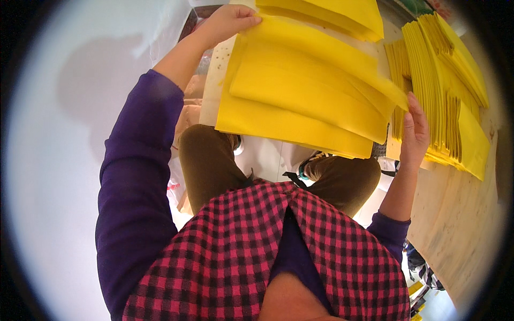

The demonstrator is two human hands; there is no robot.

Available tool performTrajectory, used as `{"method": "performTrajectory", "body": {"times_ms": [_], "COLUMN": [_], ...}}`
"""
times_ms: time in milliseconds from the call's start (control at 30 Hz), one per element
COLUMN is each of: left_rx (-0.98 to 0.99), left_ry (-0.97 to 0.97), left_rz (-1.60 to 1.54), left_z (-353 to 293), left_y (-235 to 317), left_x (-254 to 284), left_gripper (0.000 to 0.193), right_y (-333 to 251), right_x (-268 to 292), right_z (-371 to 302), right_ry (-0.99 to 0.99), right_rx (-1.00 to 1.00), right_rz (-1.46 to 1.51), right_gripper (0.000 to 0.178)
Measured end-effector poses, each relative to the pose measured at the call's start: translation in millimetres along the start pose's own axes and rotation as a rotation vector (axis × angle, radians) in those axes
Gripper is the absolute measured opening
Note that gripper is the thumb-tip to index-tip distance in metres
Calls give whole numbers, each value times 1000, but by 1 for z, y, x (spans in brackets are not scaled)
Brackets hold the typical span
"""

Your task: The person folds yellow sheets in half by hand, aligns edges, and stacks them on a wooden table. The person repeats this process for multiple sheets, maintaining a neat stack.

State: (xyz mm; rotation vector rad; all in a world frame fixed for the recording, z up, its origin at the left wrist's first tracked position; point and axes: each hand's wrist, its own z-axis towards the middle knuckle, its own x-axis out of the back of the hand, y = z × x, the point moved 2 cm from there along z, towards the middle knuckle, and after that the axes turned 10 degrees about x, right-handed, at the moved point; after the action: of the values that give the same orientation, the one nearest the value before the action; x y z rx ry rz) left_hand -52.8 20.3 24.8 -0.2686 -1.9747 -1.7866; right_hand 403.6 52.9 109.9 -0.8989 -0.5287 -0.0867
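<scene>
Between my two hands a thin yellow fabric sheet (326, 47) is stretched, its edge slightly lifted and blurred at the right. My left hand (231, 24) pinches its far left corner between thumb and fingers. At its right end, my right hand (416, 131) closes on the other corner. Below it, a folded yellow fabric piece (300, 88) lies on a larger flat yellow piece (289, 125), whose near edge hangs toward my knees. Whether these are separate sheets or layers of one, I cannot tell.
Another yellow folded stack (332, 16) lies beyond the sheet. To the right, several bundles of folded yellow fabric (439, 91) rest on a wooden tabletop (455, 224). A white wall (64, 176) stands close on my left. My knees (206, 160) are under the near edge.
</scene>
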Motion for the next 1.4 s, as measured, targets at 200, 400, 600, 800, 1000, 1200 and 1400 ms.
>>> {"method": "performTrajectory", "body": {"times_ms": [200, 400, 600, 800, 1000, 1200, 1400], "left_rx": [154, 323, 291, 66, 15, 115, 175], "left_ry": [5, -4, 104, 294, 404, 425, 435], "left_rz": [-264, -476, -567, -246, 122, 237, 360], "left_z": [22, 20, -2, -33, -69, -82, -77], "left_y": [-13, -14, -16, -24, -14, 2, 12], "left_x": [-9, -13, -6, -6, -34, -50, -57], "left_gripper": [31, 37, 43, 38, 34, 37, 44], "right_y": [-15, 10, 53, 80, 85, 90, 89], "right_x": [-20, -45, -26, -11, -11, -15, -17], "right_z": [0, -20, -23, -15, -15, -24, -27], "right_ry": [-160, -367, -178, -3, -3, 25, 37], "right_rx": [235, 88, -66, -326, -397, -339, -311], "right_rz": [-234, -250, -272, -135, -20, 93, -18], "right_gripper": [32, 36, 37, 41, 41, 42, 41]}}
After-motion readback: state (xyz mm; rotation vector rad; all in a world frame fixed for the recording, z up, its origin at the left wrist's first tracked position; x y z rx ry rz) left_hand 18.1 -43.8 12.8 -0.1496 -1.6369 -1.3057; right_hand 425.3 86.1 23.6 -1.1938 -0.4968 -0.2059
